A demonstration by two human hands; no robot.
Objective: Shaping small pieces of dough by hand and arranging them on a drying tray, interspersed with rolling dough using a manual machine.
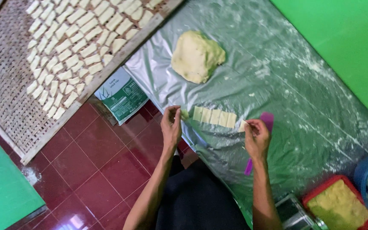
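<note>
A person sits at a plastic-covered, floured table [277, 85], a row of cut pale dough squares [214, 116] between the hands. Left hand [171, 125] pinches a small dough piece [184, 114]; right hand [256, 137] grips another piece [242, 125] over a purple plastic cutter [264, 127]. Judged: lifting cut squares, needing a light pinch.

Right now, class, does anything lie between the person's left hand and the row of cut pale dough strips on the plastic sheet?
Nothing visible does. The left hand is right at the near end of the row of cut pale dough strips, with only bare clear plastic sheet around.
</note>
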